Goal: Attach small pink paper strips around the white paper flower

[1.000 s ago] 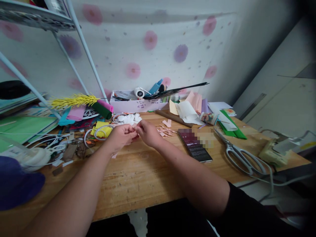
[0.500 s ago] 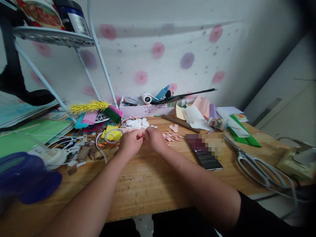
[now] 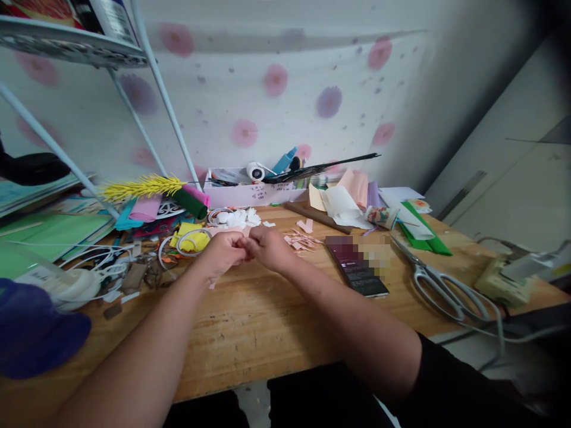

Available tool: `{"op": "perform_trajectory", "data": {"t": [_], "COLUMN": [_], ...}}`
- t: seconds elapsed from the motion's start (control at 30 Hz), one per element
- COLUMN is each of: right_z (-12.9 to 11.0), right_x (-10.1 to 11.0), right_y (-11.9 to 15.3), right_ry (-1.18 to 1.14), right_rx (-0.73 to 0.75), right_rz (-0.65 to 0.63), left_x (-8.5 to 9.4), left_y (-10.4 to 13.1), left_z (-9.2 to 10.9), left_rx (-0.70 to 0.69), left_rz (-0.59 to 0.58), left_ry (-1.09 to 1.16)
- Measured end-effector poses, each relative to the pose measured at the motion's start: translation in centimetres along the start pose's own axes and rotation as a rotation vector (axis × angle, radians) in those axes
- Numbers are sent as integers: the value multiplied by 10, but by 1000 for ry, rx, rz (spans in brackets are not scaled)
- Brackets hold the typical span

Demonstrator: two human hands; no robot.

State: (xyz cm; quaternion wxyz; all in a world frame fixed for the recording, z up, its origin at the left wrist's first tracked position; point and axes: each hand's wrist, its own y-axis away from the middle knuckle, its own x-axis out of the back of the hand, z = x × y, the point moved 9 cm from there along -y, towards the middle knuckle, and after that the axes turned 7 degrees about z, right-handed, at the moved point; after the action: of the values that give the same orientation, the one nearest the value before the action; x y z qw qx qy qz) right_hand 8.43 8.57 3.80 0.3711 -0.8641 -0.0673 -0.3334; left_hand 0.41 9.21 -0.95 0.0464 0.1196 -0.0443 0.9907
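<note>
My left hand (image 3: 225,252) and my right hand (image 3: 270,248) meet above the table, fingers curled and fingertips pressed together. What they pinch is hidden by the fingers. A strip of pale pink paper (image 3: 238,232) shows just behind them, and I cannot tell whether they hold it. A small pinkish scrap (image 3: 212,283) shows at my left wrist. Right of my right hand lies a pile of cut pink paper strips (image 3: 303,241). White petal-like pieces (image 3: 236,218) lie beyond the hands, and yellow paper (image 3: 191,238) is to their left.
A phone (image 3: 357,267) and large scissors (image 3: 439,282) lie on the right of the wooden table (image 3: 259,327). Paper sheets (image 3: 341,202) and a brown roll (image 3: 316,218) are behind. Cables, a purple object (image 3: 40,333) and a white shelf rack (image 3: 71,50) occupy the left.
The view has shifted, so the scene sits further left in the picture. Both hands remain together with fingertips touching; a pinkish scrap now shows at my left wrist.
</note>
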Motion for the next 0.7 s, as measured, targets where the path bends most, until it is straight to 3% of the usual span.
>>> {"op": "perform_trajectory", "data": {"t": [0.2, 0.3, 0.4, 0.5, 0.53, 0.63, 0.7], "right_z": [1, 20, 61, 111, 121, 118, 100], "right_x": [11, 22, 31, 39, 47, 54, 35], "right_y": [-2, -7, -7, 4, 6, 4, 1], "right_ry": [43, 1, 69, 366, 490, 648, 574], "right_rx": [5, -53, -220, -463, -506, -441, -280], "right_rz": [78, 36, -84, -243, -212, -71, -109], "left_x": [-5, -9, 12, 41, 47, 52, 50], "left_y": [3, 4, -3, -9, -11, -12, -12], "left_z": [10, 16, 14, 4, 2, -1, -1], "left_rx": [-45, -49, -60, -52, -56, -88, -106], "left_rz": [13, -25, 130, 343, 385, 429, 427], "left_ry": [-24, -32, -43, -106, -123, -214, -262]}}
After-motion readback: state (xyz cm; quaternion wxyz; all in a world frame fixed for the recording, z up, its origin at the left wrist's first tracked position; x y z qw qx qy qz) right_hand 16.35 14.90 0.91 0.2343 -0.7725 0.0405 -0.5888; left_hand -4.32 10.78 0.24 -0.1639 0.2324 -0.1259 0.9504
